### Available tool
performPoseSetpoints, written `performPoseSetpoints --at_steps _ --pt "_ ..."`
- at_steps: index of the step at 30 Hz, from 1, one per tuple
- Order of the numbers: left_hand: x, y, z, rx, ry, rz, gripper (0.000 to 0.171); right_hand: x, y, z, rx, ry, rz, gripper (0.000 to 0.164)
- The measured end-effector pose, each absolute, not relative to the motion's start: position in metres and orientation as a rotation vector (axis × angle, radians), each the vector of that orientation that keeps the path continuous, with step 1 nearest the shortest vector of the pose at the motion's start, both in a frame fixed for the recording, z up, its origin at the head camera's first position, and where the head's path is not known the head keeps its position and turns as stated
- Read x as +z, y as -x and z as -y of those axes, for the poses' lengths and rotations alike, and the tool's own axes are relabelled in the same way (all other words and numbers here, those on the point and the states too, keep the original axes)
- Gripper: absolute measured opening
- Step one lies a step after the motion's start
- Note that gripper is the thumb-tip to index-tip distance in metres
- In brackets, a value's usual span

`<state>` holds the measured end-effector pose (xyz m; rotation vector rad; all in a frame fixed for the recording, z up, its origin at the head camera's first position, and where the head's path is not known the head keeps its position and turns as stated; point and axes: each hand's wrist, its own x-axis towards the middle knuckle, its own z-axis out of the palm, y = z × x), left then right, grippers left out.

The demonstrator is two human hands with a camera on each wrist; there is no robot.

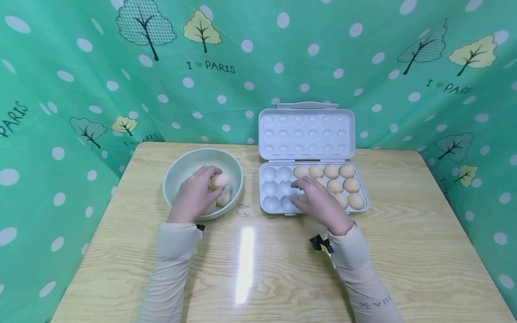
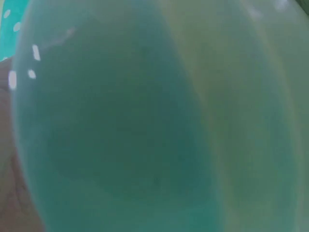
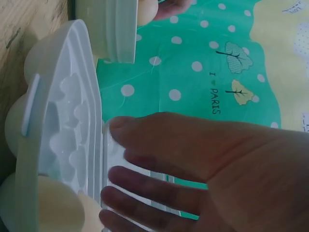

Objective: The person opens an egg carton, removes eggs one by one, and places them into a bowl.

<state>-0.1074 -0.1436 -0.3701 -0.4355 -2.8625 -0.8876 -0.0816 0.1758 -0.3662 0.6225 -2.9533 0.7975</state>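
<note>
In the head view my left hand (image 1: 193,194) pinches a pale brown egg (image 1: 220,180) above the light green bowl (image 1: 171,172). Other eggs (image 1: 223,198) lie inside that bowl. Its blurred outer wall (image 2: 120,121) fills the left wrist view, hiding the hand there. My right hand (image 1: 321,202) hovers over the white egg box (image 1: 265,180), fingers slightly bent and holding nothing. Eggs (image 1: 351,185) sit in the box's right-hand cups, while the two left columns hold none. Some cups are covered by the right hand (image 3: 188,159).
The box's hinged lid (image 1: 299,128) stands raised behind its base. Both rest on a wooden table (image 1: 291,278), with the bowl to the left of the box. A green patterned curtain (image 1: 250,67) hangs along the back and sides.
</note>
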Motion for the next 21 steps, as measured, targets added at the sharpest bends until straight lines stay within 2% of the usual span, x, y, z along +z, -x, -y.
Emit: performPoseSetpoints --at_steps 13,21 --pt "-0.377 0.11 0.147 -0.808 0.415 3.016 0.043 -0.376 0.089 -0.184 0.653 -0.66 2.962 0.023" --pt "-0.379 0.112 0.151 -0.789 0.414 3.016 0.042 -0.383 0.092 -0.185 0.586 -0.624 2.986 0.016"
